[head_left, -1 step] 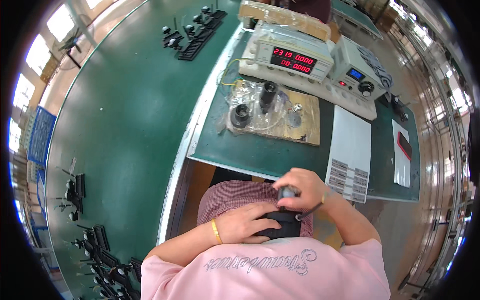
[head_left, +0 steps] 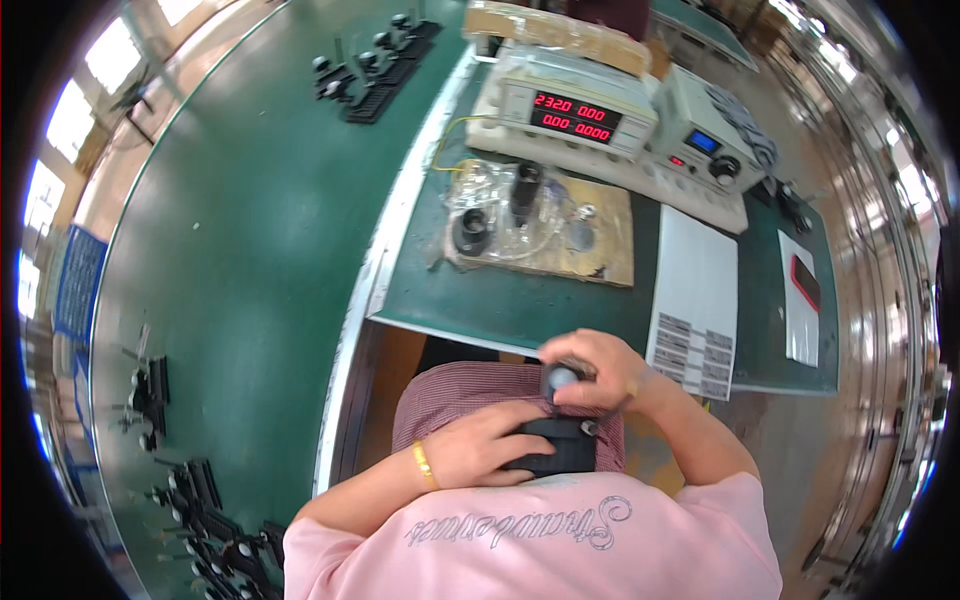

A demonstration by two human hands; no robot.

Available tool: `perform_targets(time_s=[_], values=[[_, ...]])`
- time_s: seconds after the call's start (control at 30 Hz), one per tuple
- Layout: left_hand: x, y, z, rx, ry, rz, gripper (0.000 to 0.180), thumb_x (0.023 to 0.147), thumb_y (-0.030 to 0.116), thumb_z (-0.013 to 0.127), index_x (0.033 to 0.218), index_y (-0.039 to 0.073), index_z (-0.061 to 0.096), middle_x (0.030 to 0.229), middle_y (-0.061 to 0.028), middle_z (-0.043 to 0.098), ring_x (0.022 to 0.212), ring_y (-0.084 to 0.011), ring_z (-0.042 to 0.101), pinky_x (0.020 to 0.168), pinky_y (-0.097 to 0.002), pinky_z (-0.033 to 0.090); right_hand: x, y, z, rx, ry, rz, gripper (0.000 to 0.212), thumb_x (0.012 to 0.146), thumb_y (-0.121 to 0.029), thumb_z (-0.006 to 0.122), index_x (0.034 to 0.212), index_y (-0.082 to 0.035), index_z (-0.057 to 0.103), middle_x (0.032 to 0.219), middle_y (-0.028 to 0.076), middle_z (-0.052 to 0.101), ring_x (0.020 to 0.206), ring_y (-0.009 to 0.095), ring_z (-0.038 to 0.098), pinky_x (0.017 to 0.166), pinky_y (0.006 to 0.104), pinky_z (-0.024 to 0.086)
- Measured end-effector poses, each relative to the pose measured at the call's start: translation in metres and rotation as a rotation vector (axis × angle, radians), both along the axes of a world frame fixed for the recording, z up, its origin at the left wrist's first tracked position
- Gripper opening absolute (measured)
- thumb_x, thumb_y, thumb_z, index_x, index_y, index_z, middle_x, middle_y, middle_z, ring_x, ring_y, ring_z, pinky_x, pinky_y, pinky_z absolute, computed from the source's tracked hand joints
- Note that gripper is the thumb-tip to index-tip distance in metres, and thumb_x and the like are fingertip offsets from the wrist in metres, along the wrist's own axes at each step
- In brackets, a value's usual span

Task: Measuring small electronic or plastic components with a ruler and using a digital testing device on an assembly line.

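Black device [head_left: 572,453] in both hands [head_left: 478,447]

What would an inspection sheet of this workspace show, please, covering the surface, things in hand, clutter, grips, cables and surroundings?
Surface: green workbench with a pale edge strip.
Things in hand: black block on the lap; small piece with a rounded grey top above it, blurred.
Clutter: wooden board bearing clear film and two black round fixtures; label sheet; red-edged phone on white paper.
Grips: left grip holds the black block; right grip holds the grey-topped piece.
Cables: thin yellow wire left of the red-digit meter; grey cable bundle atop the blue-screen box.
Surroundings: long green table at left, bearing black assemblies.
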State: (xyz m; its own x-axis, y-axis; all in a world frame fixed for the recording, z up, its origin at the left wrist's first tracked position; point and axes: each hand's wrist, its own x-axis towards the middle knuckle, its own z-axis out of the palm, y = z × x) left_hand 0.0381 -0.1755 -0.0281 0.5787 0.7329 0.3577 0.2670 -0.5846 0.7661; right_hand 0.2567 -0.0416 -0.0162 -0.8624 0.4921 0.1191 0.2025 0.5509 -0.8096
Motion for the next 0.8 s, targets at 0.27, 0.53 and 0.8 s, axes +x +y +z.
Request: perform_targets(time_s=[0.27,0.53,0.8], values=[[-0.149,-0.056,-0.030,0.061,0.386,1.210,0.039,0.075,0.004,0.063,0.113,0.003,0.058,0.127,-0.0203,0.049,0.119,-0.0353,0.047,0.100,-0.0406,0.037,0.104,0.031,0.007,-0.447,0.001,-0.948,0.029,0.094,-0.022,0.054,0.113,-0.001,0.049,0.089,0.005,0.061,0.070,0.009,0.054,0.062,0.0240,0.045],[-0.200,-0.042,-0.067,0.112,0.737,1.451,0.029,0.087,0.011,0.062,0.115,0.003,0.059,0.124,-0.0168,0.053,0.115,-0.0321,0.049,0.097,-0.0408,0.040,0.233,0.022,-0.016,0.095,-0.380,-1.256,0.020,0.091,-0.024,0.056,0.098,-0.005,0.058,0.083,0.014,0.065,0.079,0.030,0.063,0.069,0.0406,0.047],[0.111,0.115,-0.013,0.067,0.207,0.175,0.027,0.074,0.007,0.070,0.100,0.007,0.067,0.109,-0.0132,0.061,0.103,-0.0318,0.057,0.092,-0.0403,0.045,0.253,0.015,-0.036,0.173,-0.692,-1.253,0.025,0.089,-0.033,0.060,0.086,-0.007,0.059,0.074,0.010,0.065,0.073,0.031,0.063,0.064,0.0415,0.047]])
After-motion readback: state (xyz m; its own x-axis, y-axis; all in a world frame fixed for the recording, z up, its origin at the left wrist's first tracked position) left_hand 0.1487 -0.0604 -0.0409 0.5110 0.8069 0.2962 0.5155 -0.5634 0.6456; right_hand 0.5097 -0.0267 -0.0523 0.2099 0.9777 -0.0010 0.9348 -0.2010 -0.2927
